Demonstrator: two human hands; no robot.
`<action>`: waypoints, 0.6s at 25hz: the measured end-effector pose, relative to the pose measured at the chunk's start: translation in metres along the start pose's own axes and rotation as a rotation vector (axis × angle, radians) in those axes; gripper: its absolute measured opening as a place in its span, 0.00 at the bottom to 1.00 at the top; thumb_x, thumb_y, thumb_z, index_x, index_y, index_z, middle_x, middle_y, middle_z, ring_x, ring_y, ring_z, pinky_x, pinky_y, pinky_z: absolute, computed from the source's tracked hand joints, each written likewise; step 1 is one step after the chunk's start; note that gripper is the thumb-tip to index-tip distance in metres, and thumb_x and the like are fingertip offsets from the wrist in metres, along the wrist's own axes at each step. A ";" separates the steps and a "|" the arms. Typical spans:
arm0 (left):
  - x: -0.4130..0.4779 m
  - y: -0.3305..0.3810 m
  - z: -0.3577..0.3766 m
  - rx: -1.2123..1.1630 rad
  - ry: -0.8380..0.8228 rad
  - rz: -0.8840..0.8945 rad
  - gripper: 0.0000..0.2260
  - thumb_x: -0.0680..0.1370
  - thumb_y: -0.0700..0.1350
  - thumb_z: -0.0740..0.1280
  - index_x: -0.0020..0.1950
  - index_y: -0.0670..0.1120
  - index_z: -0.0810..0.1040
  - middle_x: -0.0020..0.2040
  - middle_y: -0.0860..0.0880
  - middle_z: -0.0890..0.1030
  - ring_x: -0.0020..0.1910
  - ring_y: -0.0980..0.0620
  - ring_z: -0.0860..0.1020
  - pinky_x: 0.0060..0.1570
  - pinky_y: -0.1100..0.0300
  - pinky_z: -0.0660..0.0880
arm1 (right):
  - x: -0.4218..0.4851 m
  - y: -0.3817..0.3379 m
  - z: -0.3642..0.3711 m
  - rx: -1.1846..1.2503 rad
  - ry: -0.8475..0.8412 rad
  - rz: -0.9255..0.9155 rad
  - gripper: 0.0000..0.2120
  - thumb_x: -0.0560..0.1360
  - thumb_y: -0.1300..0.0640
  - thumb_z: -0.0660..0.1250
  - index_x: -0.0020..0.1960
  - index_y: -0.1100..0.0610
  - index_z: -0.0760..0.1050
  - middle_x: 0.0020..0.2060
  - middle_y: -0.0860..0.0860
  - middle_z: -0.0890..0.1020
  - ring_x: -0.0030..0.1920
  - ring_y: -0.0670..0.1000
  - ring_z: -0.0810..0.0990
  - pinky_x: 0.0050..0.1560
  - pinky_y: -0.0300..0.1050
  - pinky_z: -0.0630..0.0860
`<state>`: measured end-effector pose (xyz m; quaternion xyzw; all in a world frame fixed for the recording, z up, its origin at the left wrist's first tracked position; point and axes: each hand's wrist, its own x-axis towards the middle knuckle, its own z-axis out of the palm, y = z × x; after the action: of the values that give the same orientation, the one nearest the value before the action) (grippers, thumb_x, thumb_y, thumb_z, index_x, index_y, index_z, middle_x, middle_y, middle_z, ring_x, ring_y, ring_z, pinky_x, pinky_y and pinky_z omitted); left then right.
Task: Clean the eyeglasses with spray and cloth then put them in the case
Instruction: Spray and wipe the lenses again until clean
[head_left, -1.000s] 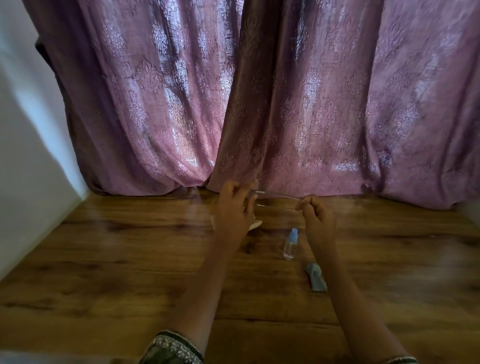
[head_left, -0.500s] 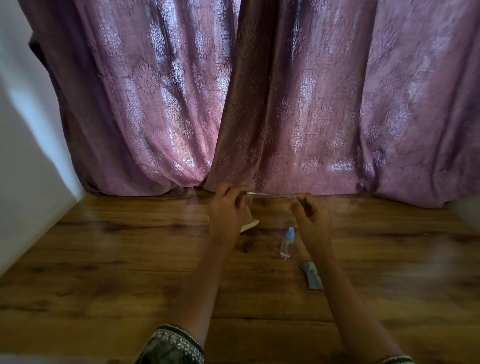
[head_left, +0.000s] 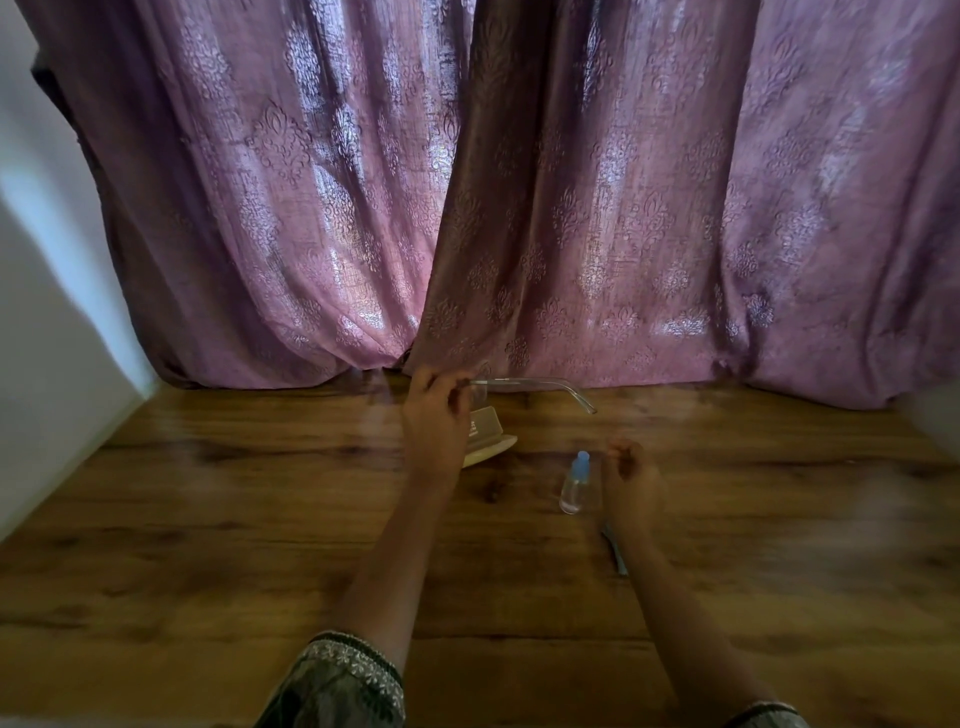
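My left hand (head_left: 435, 415) pinches the clear-framed eyeglasses (head_left: 530, 383) by their front end, and one temple arm sticks out to the right above the floor. Behind that hand the open beige case (head_left: 491, 439) lies on the wooden floor (head_left: 208, 519). My right hand (head_left: 629, 474) hovers lower, fingers loosely curled and holding nothing, just right of the small clear spray bottle (head_left: 574, 483) with a blue cap. The grey-blue cloth (head_left: 615, 556) lies mostly hidden under my right forearm.
Purple patterned curtains (head_left: 519, 208) hang along the back down to the floor. A white wall (head_left: 52, 312) runs along the left side. A pale blurred object (head_left: 935, 421) sits at the right edge.
My right hand let go of the glasses' temple and dropped down toward the spray bottle. The left hand keeps holding the glasses, now with the arm unfolded to the right.
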<state>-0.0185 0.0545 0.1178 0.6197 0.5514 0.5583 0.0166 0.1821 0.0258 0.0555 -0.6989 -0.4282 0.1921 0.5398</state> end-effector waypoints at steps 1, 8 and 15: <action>0.001 -0.003 0.001 -0.004 0.002 -0.003 0.08 0.69 0.34 0.70 0.47 0.42 0.82 0.47 0.41 0.79 0.39 0.46 0.79 0.42 0.64 0.71 | 0.000 0.007 0.004 -0.030 -0.043 0.039 0.08 0.77 0.59 0.62 0.53 0.60 0.76 0.41 0.55 0.81 0.35 0.48 0.75 0.29 0.35 0.69; 0.004 -0.015 0.004 -0.038 -0.005 -0.040 0.07 0.69 0.35 0.70 0.46 0.43 0.82 0.47 0.42 0.78 0.38 0.46 0.80 0.42 0.62 0.73 | 0.000 0.022 0.023 -0.078 -0.251 0.171 0.17 0.71 0.66 0.66 0.59 0.61 0.72 0.50 0.58 0.80 0.47 0.56 0.78 0.51 0.55 0.76; 0.006 -0.018 0.007 -0.004 0.014 -0.034 0.07 0.69 0.35 0.70 0.45 0.42 0.82 0.47 0.41 0.79 0.40 0.45 0.79 0.43 0.66 0.69 | 0.003 0.031 0.030 -0.163 -0.305 0.134 0.17 0.71 0.65 0.66 0.60 0.61 0.73 0.52 0.58 0.80 0.53 0.60 0.78 0.52 0.51 0.73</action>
<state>-0.0275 0.0701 0.1078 0.6062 0.5610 0.5632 0.0237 0.1740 0.0440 0.0169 -0.7301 -0.4717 0.2962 0.3959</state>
